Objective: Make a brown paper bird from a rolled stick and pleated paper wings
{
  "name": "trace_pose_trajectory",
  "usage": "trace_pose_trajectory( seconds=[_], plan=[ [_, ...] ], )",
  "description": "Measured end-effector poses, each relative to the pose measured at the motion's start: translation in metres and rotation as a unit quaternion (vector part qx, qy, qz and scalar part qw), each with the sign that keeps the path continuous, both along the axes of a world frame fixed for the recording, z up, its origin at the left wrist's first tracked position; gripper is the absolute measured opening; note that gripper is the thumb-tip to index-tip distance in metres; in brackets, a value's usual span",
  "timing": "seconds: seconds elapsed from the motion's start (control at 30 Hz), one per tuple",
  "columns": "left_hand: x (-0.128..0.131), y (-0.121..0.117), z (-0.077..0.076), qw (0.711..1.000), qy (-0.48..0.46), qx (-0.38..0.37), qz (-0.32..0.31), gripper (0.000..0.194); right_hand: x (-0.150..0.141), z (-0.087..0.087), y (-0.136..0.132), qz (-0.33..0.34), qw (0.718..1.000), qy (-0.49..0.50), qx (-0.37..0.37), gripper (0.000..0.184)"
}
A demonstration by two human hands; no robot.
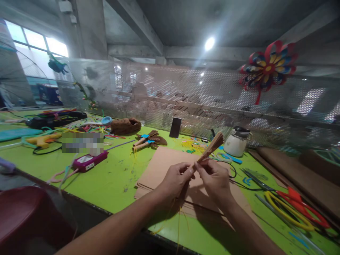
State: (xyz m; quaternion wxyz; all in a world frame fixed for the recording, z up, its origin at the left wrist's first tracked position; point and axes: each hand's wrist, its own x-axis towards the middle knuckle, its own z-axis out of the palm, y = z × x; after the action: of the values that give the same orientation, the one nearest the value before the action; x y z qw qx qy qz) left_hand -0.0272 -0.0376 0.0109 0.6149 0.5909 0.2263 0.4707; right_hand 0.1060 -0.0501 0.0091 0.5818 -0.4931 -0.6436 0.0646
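Observation:
Over the brown sheets [162, 164], my left hand [174, 179] closes round the lower part of a narrow, brown fan-like bundle [214, 144], which tilts up to the right. My right hand [215, 179] pinches at the same bundle just beside the left fingers. What lies between the fingertips is partly hidden. Thin yellow strands [179, 223] dangle beneath my left hand. Farther back on the green table, similar brown pieces [158, 139] with tan stems and blue tape lie together.
Scissors [292, 202] with red and yellow handles lie at the right. Behind are a white jug [236, 142], a phone [175, 127] and small coloured scraps [193, 144]. A purple power strip [90, 161], a yellow glue gun [44, 140] and a brown pouch [125, 125] occupy the left.

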Motion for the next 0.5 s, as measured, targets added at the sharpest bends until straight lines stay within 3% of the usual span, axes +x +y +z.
trace_pose_trajectory(
  seconds=[0.3,0.5],
  plan=[
    [-0.002,0.013,-0.008,0.999,0.046,0.004,-0.006,0.037,-0.002,-0.001,0.001,0.005,1.0,0.016,0.001,0.013],
    [-0.004,0.012,-0.009,0.997,0.059,-0.044,-0.03,0.033,-0.003,-0.002,0.002,0.019,0.998,0.059,-0.018,0.015]
  ],
)
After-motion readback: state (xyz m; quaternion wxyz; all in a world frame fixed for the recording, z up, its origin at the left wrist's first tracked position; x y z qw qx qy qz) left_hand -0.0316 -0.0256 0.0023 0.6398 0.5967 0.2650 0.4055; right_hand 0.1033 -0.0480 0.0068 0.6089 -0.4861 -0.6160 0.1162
